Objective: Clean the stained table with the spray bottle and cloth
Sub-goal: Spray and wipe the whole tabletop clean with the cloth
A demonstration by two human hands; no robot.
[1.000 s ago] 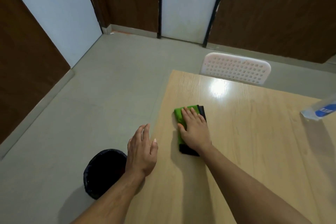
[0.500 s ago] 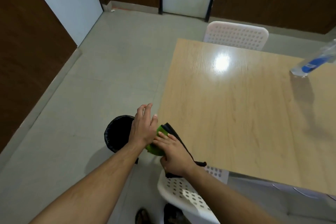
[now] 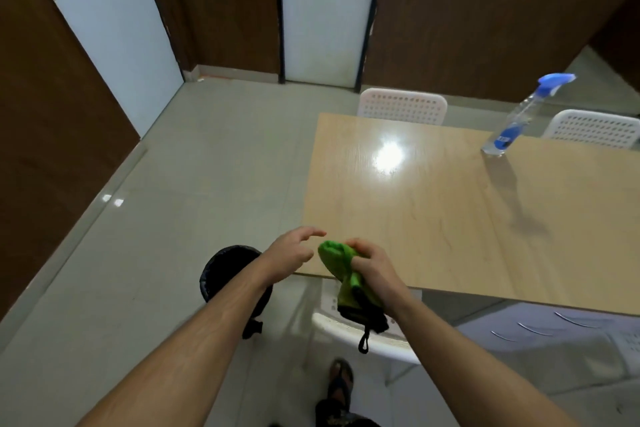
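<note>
Hands at table (image 3: 433,211) corner: right hand (image 3: 375,269) grips green cloth (image 3: 337,262), left hand (image 3: 289,253) open beside it

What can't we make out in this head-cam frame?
- Cloth: the part inside the right hand is hidden by the fingers.
- Bin: contents too dark to tell; the left hand and forearm cover part of its rim.
- Spray bottle: label too small and blurred to read.
- Table: right side cut off by the frame edge.
</note>
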